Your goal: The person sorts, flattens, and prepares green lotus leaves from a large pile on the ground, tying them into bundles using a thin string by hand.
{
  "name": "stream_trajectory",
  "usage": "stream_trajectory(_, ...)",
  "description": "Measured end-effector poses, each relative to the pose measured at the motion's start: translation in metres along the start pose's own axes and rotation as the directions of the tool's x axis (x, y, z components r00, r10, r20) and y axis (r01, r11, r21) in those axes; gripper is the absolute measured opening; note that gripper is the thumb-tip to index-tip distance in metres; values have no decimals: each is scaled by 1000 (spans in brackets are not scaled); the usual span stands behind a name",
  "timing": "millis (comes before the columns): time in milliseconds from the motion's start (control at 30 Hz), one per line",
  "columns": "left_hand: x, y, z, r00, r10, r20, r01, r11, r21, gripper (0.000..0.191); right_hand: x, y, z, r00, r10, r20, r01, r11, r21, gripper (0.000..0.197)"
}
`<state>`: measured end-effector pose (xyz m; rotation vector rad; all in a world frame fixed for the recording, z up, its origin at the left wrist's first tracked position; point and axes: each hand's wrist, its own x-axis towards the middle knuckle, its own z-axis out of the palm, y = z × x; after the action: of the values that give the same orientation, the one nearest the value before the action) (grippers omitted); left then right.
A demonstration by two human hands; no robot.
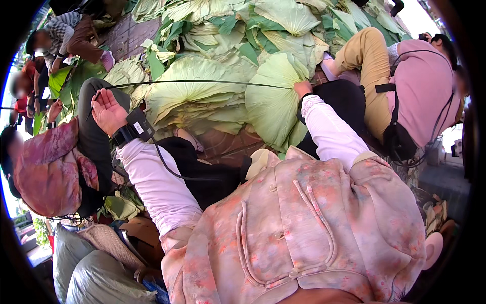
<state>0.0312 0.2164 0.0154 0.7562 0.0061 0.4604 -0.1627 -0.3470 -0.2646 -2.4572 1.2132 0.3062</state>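
My left hand (109, 111) is palm up at the left, its fingers loosely curled. A long, thin dark strip (197, 81) passes at its fingertips, and a short end hangs below; whether the fingers grip it cannot be told. The strip runs nearly straight across to my right hand (303, 89), which is closed on it at the edge of a pale green lotus leaf (271, 95). Whether that hand also holds the leaf is hidden. Beneath the strip, between my hands, lies a stack of large lotus leaves (193, 97).
More lotus leaves (284, 17) cover the reddish paving (131, 32) beyond. A person in pink (421, 87) sits close at the right, another in a patterned top (49, 167) at the left, others at the upper left. Grey plastic bags (102, 277) stand at the lower left.
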Motion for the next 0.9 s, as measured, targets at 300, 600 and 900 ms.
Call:
stream_trajectory(300,-2,15,0,978,171,-117,-156,979,132,19,-47,-56,-10,958,-37,283,-133,820,556,34)
stream_trajectory(600,-8,-18,15,979,159,-126,-135,974,181,21,-18,-6,-4,983,174,58,-171,984,-55,32)
stream_trajectory(900,-12,-17,18,979,150,-141,-114,965,234,19,-73,-57,-52,994,105,24,-106,994,18,50)
